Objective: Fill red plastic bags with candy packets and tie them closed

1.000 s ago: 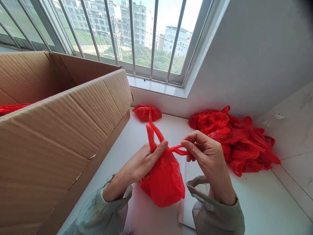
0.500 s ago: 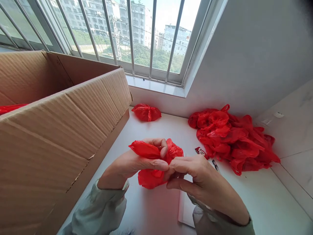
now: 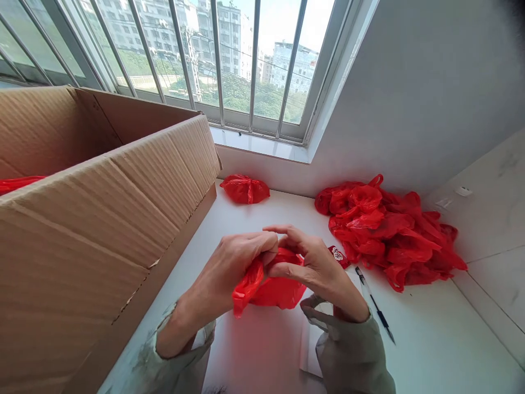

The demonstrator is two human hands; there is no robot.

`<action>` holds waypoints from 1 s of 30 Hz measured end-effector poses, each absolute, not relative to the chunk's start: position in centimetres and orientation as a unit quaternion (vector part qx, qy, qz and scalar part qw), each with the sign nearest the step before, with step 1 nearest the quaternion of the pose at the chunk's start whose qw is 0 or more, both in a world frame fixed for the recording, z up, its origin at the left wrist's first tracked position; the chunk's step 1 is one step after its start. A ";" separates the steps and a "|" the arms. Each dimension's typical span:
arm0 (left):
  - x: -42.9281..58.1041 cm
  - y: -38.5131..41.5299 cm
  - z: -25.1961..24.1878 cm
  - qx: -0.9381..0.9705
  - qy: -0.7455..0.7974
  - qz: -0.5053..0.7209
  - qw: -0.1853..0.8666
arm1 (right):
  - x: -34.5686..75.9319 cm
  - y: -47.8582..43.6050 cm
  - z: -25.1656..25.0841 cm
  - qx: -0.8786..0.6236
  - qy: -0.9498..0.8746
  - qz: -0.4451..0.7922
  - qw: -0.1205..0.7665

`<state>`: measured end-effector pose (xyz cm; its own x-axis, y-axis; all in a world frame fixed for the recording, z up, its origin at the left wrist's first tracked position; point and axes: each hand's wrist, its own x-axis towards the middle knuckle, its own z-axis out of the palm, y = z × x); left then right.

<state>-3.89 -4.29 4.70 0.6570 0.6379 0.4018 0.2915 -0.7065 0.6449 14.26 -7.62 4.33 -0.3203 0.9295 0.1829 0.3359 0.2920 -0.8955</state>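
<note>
A crumpled red plastic bag (image 3: 283, 290) is between my two hands, above the white tabletop. My left hand (image 3: 241, 260) is closed on a bunched part of it, and a twisted end hangs below the fingers. From the other side my right hand (image 3: 307, 260) curls round the bag, thumb and fingers pressing its upper part. Part of the bag is hidden behind the fingers. Just past my right hand lies a small dark red packet (image 3: 338, 255) with pale printing. A black pen (image 3: 375, 303) rests to the right of my right wrist.
On the left stands a large open cardboard box (image 3: 123, 208) with something red inside. A knotted red bag (image 3: 245, 189) sits by the wall under the barred window (image 3: 246, 65). Red plastic bags (image 3: 389, 235) are heaped at the right. A white notebook (image 3: 311, 350) lies partly under my right sleeve.
My left hand has turned from palm up to knuckles up, gripping the bunched bag. My right hand has moved up and back round the bag, exposing more of the pen.
</note>
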 end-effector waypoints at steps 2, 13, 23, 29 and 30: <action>-3.8 -4.0 4.7 0.875 0.300 0.349 0.149 | 14.3 -7.8 4.3 -0.454 -0.698 0.407 0.375; -4.1 -3.5 5.1 0.920 0.261 0.252 0.147 | 14.6 -6.8 3.6 -0.460 -0.679 0.379 0.429; -4.7 -3.1 5.4 0.906 0.308 0.222 0.185 | 15.1 -6.9 3.7 -0.514 -0.693 0.223 0.454; -6.3 -2.3 5.1 0.876 0.385 0.225 0.184 | 19.4 -5.1 1.5 -0.577 -0.631 0.209 0.475; -6.7 -2.0 4.9 0.871 0.397 0.225 0.184 | 20.3 -4.7 1.0 -0.596 -0.613 0.190 0.482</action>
<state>-6.74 -2.03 4.94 0.5846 0.7733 0.2454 0.6078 -0.6178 0.4989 20.33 -4.73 0.97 0.1758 0.9140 0.3656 0.5479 0.2177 -0.8078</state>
